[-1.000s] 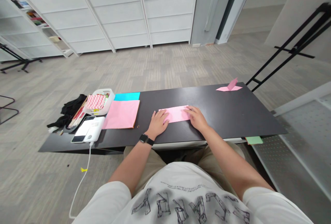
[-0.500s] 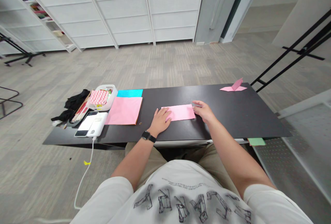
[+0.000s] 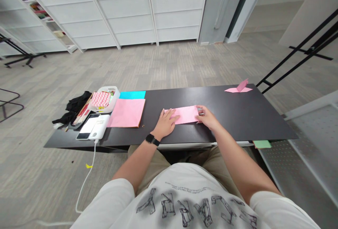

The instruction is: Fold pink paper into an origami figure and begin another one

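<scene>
A folded pink paper strip (image 3: 186, 114) lies on the black table (image 3: 237, 116) in front of me. My left hand (image 3: 167, 123) rests flat on its left end, fingers stretched out, a dark watch on the wrist. My right hand (image 3: 207, 116) is at the strip's right end, its fingers curled round that edge as if pinching it.
A pink sheet stack (image 3: 126, 112) over a cyan sheet (image 3: 132, 94) lies to the left. Further left are a white tray (image 3: 104, 99) with patterned paper, a phone on a white power bank (image 3: 92, 127), and black cloth (image 3: 74, 107). A folded pink piece (image 3: 239, 88) sits far right.
My left hand slid a little to the right over the strip. My right hand moved from lying on the strip to its right end and now grips the edge.
</scene>
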Demonstrator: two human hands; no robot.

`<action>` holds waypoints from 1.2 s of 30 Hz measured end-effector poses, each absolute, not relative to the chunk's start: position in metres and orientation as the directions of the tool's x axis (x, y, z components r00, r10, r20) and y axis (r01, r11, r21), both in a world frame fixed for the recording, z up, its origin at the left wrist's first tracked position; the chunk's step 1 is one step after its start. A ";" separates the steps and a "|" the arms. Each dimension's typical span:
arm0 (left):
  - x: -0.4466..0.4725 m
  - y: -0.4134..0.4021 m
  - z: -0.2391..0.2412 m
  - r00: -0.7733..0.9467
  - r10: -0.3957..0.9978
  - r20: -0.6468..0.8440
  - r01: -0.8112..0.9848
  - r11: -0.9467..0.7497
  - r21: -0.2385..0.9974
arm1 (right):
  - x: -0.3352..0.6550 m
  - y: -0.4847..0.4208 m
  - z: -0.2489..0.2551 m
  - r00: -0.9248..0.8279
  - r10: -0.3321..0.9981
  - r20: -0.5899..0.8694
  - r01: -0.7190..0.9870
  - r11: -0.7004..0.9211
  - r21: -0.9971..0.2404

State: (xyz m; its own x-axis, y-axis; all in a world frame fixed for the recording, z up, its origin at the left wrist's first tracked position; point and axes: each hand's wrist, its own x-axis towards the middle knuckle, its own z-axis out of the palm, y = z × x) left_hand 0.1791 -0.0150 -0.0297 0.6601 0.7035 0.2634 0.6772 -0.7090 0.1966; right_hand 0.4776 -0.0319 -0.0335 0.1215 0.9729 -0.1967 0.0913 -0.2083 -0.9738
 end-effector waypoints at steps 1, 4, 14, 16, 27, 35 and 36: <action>0.180 -0.015 -0.029 0.687 0.680 0.258 0.654 -0.732 0.190 | 0.479 -0.033 -0.034 0.107 0.979 -0.172 0.109 -0.183 -0.977; 0.183 -0.013 -0.024 0.735 0.639 0.225 0.608 -0.769 0.199 | 0.484 -0.038 -0.038 0.081 0.990 -0.117 0.169 -0.129 -0.977; 0.218 -0.017 -0.014 0.731 0.646 0.220 0.606 -0.763 0.226 | 0.509 -0.046 -0.036 0.125 0.989 -0.079 0.142 -0.097 -0.985; 0.222 -0.018 -0.016 0.723 0.656 0.218 0.616 -0.754 0.228 | 0.511 -0.047 -0.035 0.151 0.984 -0.090 0.100 -0.106 -0.989; 0.209 -0.023 -0.014 0.683 0.685 0.255 0.618 -0.727 0.297 | 0.512 -0.050 -0.035 0.189 0.966 -0.177 0.056 -0.191 -0.980; 0.181 -0.028 -0.024 0.604 0.757 0.250 0.664 -0.652 0.367 | 0.509 -0.057 -0.028 0.191 0.952 -0.240 -0.013 -0.242 -0.970; 0.182 -0.028 -0.026 0.600 0.760 0.249 0.665 -0.647 0.373 | 0.507 -0.058 -0.025 0.190 0.950 -0.246 -0.054 -0.240 -0.969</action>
